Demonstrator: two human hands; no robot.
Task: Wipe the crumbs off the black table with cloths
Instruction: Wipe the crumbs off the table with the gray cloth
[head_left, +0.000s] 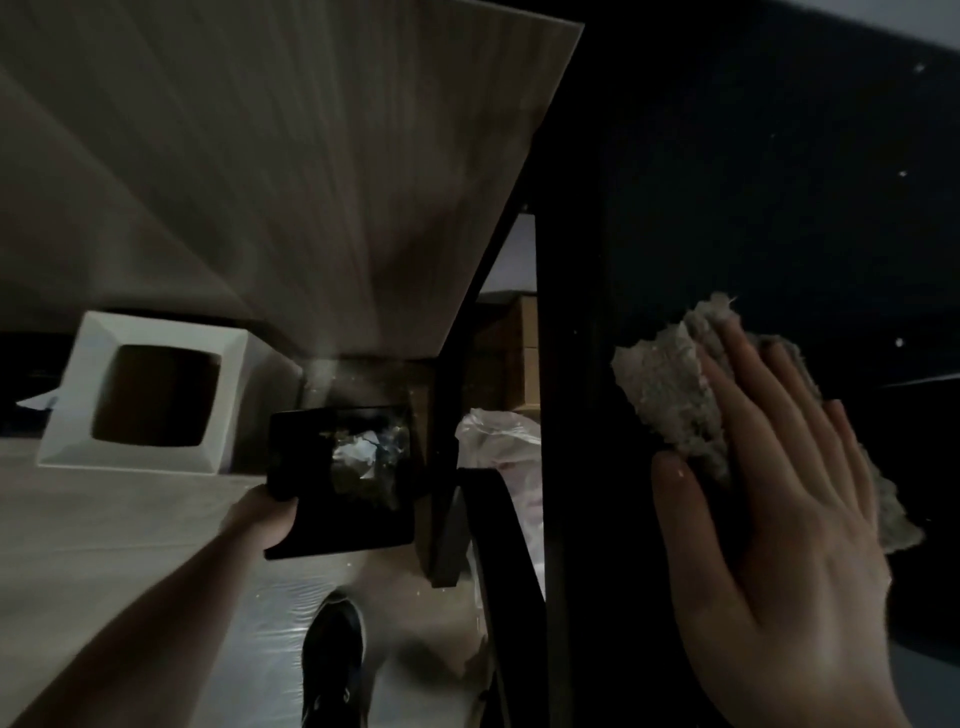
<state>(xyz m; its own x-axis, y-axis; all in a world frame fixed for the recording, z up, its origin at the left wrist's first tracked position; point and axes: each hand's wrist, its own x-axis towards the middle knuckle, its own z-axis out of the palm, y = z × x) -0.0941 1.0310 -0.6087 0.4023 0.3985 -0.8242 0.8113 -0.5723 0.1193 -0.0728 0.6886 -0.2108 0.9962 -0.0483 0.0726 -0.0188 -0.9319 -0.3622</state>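
the cloth (675, 395), a rough grey-beige rag, lies on the black table (779, 208) at the right of the frame, just inside the table's left edge. the right hand (779, 493) presses flat on top of it with straight, slightly spread fingers, the thumb resting on the table beside the rag; nothing is curled around the cloth. a few pale crumbs (900, 342) dot the dark surface in the upper right and right of the frame, well apart from the rag.

at the lower middle, below the table edge, the left hand (270, 519) grips a small black bin (343, 478) by its near corner, thumb curled over the rim. crumpled white paper and bits of litter show inside it.

further left a white box (150, 389) with a square opening sits on the pale floor. a light wooden panel (285, 156) fills the upper left of the frame. between the bin and the black table are a dark chair (493, 545) and a clear plastic bag (493, 431). a dark shoe (332, 654) shows at the bottom middle.
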